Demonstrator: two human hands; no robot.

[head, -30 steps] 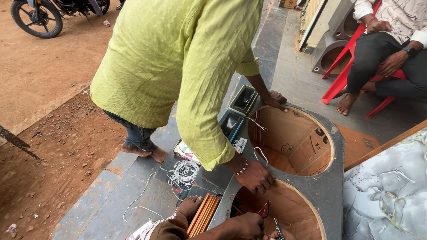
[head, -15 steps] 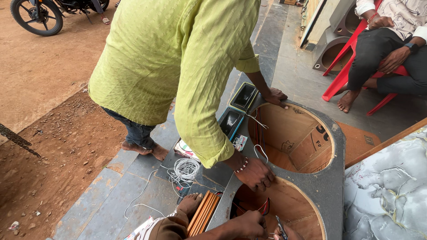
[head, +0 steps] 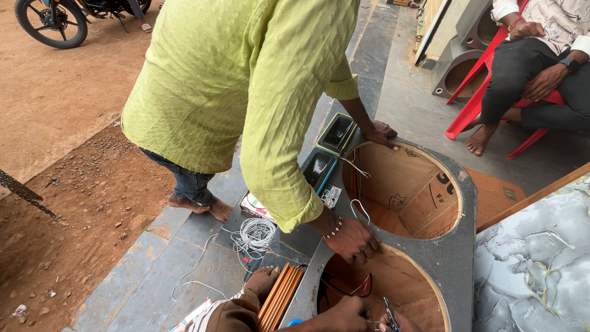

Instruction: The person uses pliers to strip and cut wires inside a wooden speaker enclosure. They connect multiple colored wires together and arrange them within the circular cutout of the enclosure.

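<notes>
Moved: barely anything since a second ago — co-worker in the green shirt point(head: 246, 80) is still braced on the speaker cabinet point(head: 458, 258).
Hands: my right hand point(head: 344, 316) is closed around thin wires at the lower cutout's rim; pliers point(head: 391, 313) just beside it. Left hand — can't tell.
Risk: wires could snag or nick on the cutout edge.
Materials: grey carpeted face, raw wood inside, round holes.

Left hand point(head: 345, 315): at 6 o'clock in view, back up, fingers curled down; grip state not discernible. Right hand point(head: 401, 324): at 3 o'clock of the left, close beside it, mostly cropped by the frame edge.
</notes>
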